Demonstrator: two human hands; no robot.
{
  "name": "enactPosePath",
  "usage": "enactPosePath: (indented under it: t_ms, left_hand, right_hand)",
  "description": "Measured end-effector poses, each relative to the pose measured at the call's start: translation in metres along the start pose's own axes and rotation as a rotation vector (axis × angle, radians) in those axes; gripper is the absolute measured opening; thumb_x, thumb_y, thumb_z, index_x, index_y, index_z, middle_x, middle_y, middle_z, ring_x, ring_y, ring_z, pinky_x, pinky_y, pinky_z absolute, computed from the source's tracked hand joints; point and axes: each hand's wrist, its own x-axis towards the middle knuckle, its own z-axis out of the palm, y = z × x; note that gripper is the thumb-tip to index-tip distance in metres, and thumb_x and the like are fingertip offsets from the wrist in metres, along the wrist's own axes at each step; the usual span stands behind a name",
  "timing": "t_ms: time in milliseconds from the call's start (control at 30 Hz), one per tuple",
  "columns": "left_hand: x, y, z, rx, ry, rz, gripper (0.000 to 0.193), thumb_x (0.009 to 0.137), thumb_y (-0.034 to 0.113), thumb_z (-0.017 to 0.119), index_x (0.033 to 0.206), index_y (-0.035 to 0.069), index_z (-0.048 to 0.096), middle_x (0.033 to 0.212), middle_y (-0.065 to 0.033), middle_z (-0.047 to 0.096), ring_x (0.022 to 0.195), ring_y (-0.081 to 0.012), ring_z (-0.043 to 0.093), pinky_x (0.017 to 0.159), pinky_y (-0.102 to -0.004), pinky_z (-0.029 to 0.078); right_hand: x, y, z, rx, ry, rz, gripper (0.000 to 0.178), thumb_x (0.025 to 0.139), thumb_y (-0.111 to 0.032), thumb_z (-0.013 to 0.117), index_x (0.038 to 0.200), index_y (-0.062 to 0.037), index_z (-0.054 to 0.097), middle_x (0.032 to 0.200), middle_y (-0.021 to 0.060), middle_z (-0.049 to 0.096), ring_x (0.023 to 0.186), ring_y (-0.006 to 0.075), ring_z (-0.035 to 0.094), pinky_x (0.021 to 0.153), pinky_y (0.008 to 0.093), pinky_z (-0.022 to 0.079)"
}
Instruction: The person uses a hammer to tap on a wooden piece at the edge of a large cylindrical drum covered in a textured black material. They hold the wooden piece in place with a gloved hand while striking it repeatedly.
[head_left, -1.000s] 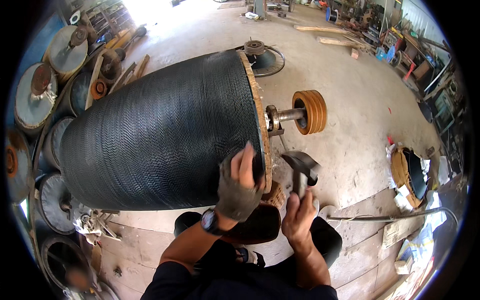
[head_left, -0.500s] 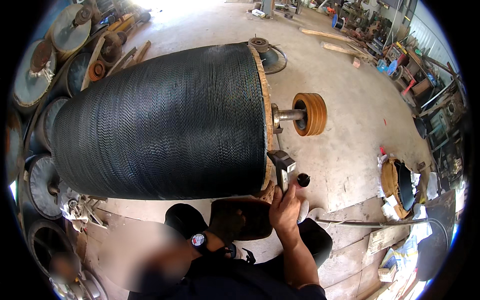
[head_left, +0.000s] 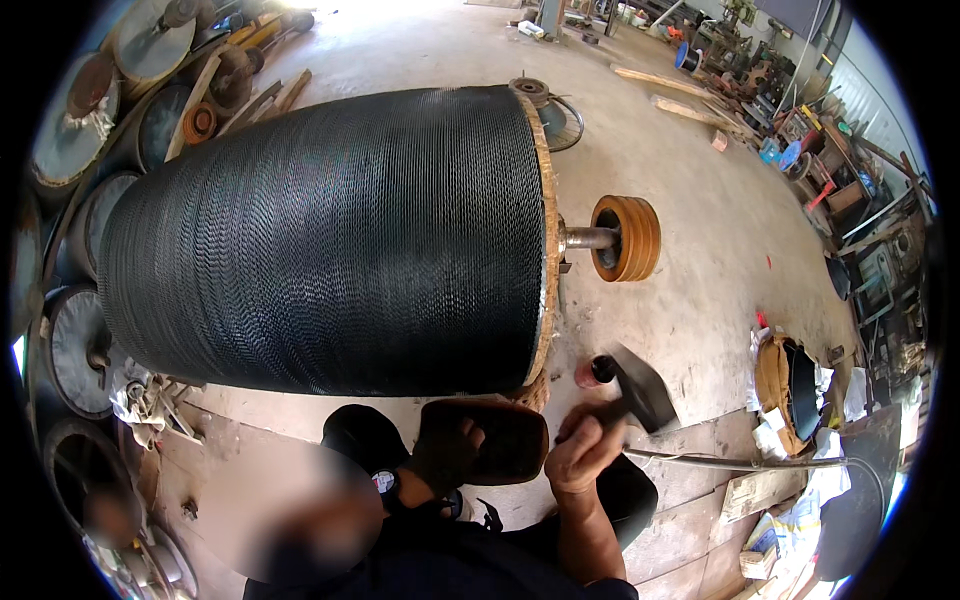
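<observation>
A hammer, smeared by motion, is gripped by its handle in my right hand, off the near right corner of a big drum. The drum has a black, finely ridged surface and a straw-coloured right rim. From that end juts a metal shaft bearing an orange grooved pulley. My left hand, in a dark glove with bare fingertips, lies over a brown shallow tray. Its fingers are curled; what they hold, if anything, is hidden. Just left of the hammer head stands a small dark-red can.
Discs and wheels are stacked along the left. At right lie an open brown sack, a bent pipe and a wooden board. Planks and tools line the back right. A blurred patch covers the lower left.
The hammer has swung from beside the drum's rim rightward and toward me, past the can. My left hand stays at the tray. The view has shifted slightly.
</observation>
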Motion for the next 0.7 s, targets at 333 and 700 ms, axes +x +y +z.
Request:
enactPosePath:
  t_ms: [333,700]
  left_hand:
    - [0.025,0.015,-0.038,-0.283,0.254,-0.017,0.031,0.089,0.015,0.060,0.118,0.005,0.064,0.114,-0.0196,0.063,0.099,-0.0407,0.065,0.082,-0.0503,0.053]
    - [0.131,-0.053,-0.139,0.285,0.998,0.263,0.046,0.072,-0.002,0.070,0.117,0.006,0.067,0.112,-0.0140,0.058,0.095,-0.0340,0.061,0.077,-0.0462,0.052]
  right_hand:
    - [0.000,-0.008,-0.003,-0.034,-0.043,0.111,0.024,0.102,-0.019,0.044,0.087,-0.0021,0.053,0.061,0.0023,0.050,0.052,0.0121,0.043,0.047,0.0272,0.035]
    - [0.006,-0.004,-0.007,-0.077,-0.096,-0.096,0.019,0.102,-0.014,0.048,0.093,0.0004,0.054,0.063,0.0018,0.051,0.052,0.0137,0.045,0.048,0.0291,0.037]
